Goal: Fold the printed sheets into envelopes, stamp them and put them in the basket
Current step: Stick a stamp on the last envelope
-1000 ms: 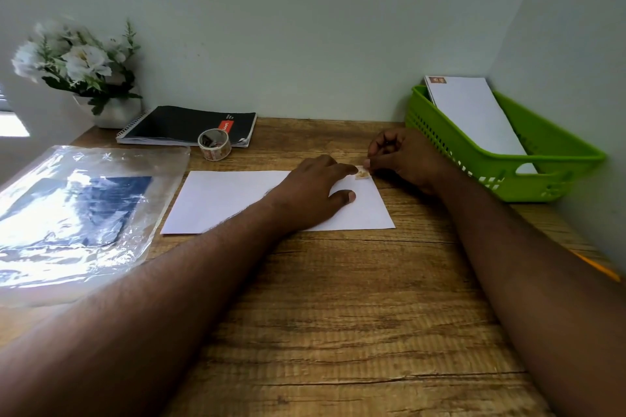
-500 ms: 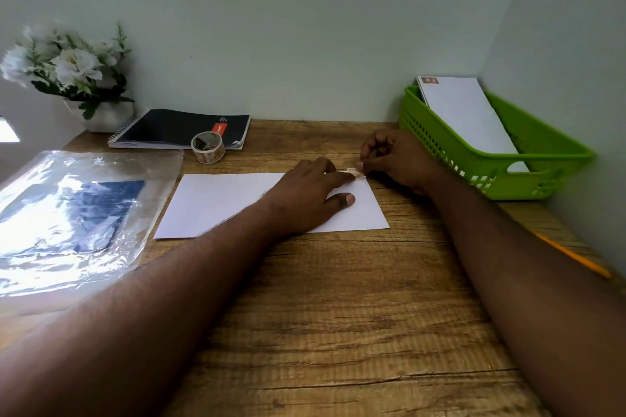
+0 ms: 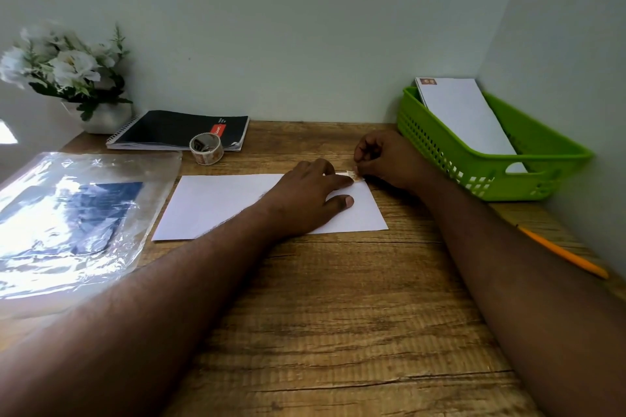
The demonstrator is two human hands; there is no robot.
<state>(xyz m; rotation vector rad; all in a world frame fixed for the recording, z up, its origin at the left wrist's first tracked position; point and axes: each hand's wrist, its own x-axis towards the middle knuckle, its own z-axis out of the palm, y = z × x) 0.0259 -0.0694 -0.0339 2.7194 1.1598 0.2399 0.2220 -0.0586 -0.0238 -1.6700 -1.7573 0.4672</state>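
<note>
At the far left I see a pot of white flowers (image 3: 64, 71) against the wall. Near it, along the left edge of the worktop (image 3: 338, 315), lies a clear plastic sleeve (image 3: 78, 217) with a dark sheet inside. Farther back, a black spiral notebook (image 3: 179, 129) lies flat, and a roll of stamp tape (image 3: 206, 148) stands just in front of it, touching or nearly touching its near edge.

In the middle, a white envelope (image 3: 220, 206) lies flat on the worktop. My left hand (image 3: 311, 196) rests palm-down on its right half, fingers straight and pressing the paper, thumb stretched toward the near side; it grasps nothing. The index fingertip reaches the envelope's far right corner, where a small brownish stamp (image 3: 354, 175) sits. My right hand (image 3: 389, 159) is just beyond that corner, fingers curled, pinching the stamp's right edge between thumb and fingertips. I cannot tell whether the stamp is fully stuck down.

To the right, a green basket (image 3: 542, 159) stands in the far corner, just beside the right hand. One stamped envelope (image 3: 464, 112) leans inside it, sticking up over the far rim. Nearer, by the right wall, lies an orange pencil (image 3: 562, 252).
</note>
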